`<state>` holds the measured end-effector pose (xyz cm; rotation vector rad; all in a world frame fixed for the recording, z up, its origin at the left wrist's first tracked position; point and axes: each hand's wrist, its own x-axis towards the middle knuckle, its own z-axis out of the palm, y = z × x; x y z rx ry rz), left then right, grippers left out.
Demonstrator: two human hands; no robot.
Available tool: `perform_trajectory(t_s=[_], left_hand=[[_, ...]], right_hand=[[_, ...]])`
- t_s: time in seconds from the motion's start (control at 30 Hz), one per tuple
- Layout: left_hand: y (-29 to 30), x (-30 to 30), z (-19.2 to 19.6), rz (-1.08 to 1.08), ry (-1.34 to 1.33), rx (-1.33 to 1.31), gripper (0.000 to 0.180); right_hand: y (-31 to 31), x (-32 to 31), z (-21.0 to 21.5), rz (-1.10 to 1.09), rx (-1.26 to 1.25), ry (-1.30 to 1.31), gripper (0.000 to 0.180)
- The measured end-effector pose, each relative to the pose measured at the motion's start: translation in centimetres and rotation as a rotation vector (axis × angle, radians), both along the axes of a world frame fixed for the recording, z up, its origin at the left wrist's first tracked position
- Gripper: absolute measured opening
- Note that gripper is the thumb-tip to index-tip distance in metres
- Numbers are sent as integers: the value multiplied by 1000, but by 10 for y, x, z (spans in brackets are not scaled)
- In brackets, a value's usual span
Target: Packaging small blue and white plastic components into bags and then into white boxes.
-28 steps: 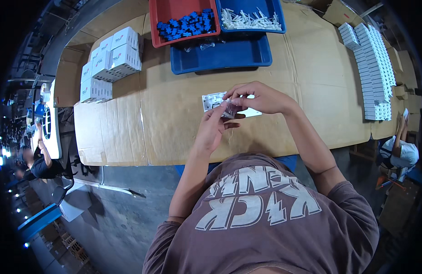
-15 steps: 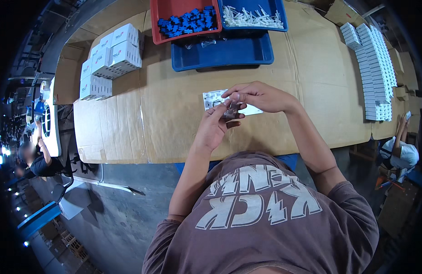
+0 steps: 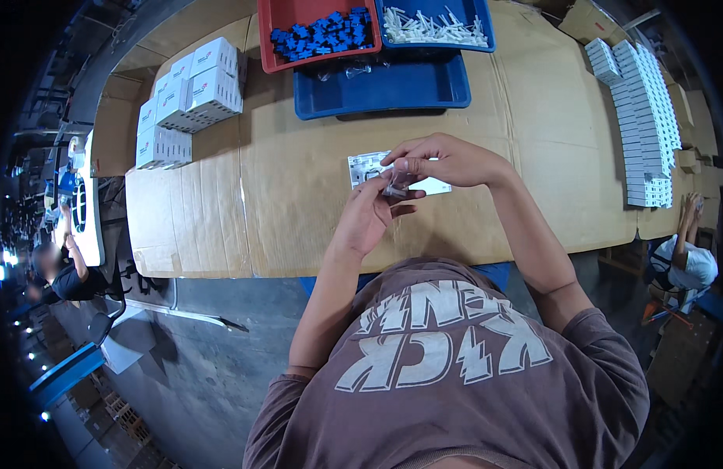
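Above the cardboard-covered table [image 3: 299, 219], both hands meet over a small clear plastic bag [image 3: 397, 186]. My left hand [image 3: 367, 216] is closed on the bag from below, thumb and fingertips pinching its near side. From the right, my right hand [image 3: 453, 161] comes over with thumb and forefinger pinched at the bag's upper edge. What lies inside the bag is too small and glossy to make out. Under the hands rests a white printed sheet or flat pack [image 3: 438, 187] with grey pictures on its left part, half covered by my fingers.
At the back stand a red bin [image 3: 272, 59] of blue plastic pieces, a blue bin [image 3: 486, 41] of white pieces, and a lower blue tray [image 3: 385, 112]. White boxes [image 3: 213, 90] are stacked left, and rows of white boxes [image 3: 639, 125] right. Two people work farther off at either side.
My right hand has risen slightly, and the clear bag between my hands shows more upright. The fingers of my left hand have shifted a little around it.
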<state>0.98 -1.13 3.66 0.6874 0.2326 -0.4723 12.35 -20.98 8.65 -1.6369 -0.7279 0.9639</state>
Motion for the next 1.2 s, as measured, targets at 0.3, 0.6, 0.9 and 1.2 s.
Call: perform_trajectory(t_s=[0.3, 0.6, 0.9, 1.2], left_hand=[[-4, 1, 0, 0, -78, 115, 34], [2, 4, 8, -8, -31, -73, 33], [2, 0, 2, -41, -109, 151, 39], [3, 1, -6, -5, -61, 24, 39]], right_hand=[[1, -4, 2, -37, -36, -35, 35], [-2, 1, 1, 7, 51, -119, 22], [3, -3, 9, 153, -17, -70, 34], [4, 2, 3, 92, -1, -14, 40]])
